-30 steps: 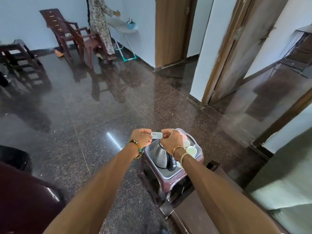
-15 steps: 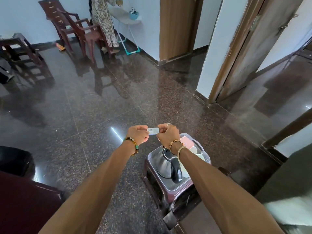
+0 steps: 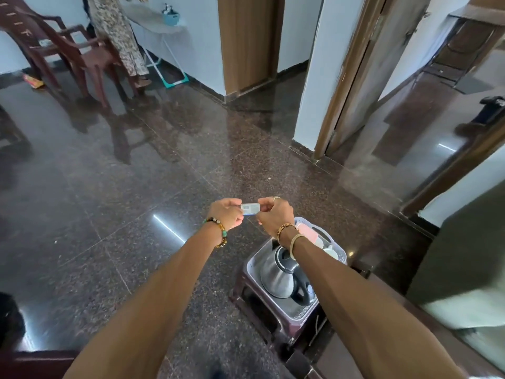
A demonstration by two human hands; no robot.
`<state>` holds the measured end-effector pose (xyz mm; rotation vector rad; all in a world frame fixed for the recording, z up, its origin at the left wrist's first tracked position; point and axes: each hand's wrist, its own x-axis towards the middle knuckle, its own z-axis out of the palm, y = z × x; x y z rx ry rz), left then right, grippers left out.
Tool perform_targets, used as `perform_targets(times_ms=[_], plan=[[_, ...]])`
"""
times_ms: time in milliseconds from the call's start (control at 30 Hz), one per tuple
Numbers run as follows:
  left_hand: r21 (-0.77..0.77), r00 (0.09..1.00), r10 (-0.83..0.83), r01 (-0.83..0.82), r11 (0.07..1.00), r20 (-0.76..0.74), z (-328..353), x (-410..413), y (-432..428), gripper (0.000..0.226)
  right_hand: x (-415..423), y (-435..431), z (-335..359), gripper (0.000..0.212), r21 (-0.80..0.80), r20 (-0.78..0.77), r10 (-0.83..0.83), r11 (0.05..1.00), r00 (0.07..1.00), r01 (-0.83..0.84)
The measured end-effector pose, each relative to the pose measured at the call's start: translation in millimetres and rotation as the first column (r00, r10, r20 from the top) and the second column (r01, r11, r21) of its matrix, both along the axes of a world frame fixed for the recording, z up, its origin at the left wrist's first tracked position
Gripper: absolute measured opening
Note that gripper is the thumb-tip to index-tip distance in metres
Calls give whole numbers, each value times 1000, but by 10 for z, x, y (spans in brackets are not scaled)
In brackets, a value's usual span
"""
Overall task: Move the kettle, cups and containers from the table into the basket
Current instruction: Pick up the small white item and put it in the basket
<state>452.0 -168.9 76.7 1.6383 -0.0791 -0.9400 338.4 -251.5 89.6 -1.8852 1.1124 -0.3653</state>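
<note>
Kettle [image 3: 276,277] sits in the basket [image 3: 252,265] on a stool [image 3: 243,295] at five o'clock, left hand [image 3: 225,214] and right hand [image 3: 276,214] both pinching a small card [image 3: 250,209] above, so a careless forearm could tip it.

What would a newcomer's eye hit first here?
Mid-frame, the left hand and right hand pinch a small card between them. Below the right arm, a steel kettle sits in a clear basket with cups, on a brown stool. Far back at top left, a person stands by a brown chair.
</note>
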Motion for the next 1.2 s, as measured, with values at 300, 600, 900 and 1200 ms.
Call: perform_targets(times_ms=[300, 600, 900, 1200], plan=[[49, 984, -174, 176, 983, -27, -119, 119, -311, 36, -38, -121, -111, 29, 71, -7, -162, 984, 987, 162], [68, 947, -315, 319, 945, -60, -336, -437, -1021, 30, -635, -693, -368, 34, 83, -83, -304, 947, 949, 310], [114, 897, -438, 442, 890, -63, -663, -822, -1570, 23, -1100, -1113, -601, 33, 113, -131, -408, 900, 904, 422], [235, 835, -523, 550, 802, -170, -1476, -725, -1749, 23, -1074, -1169, -1496, 37, 288, -212, -421, 836, 882, 468]])
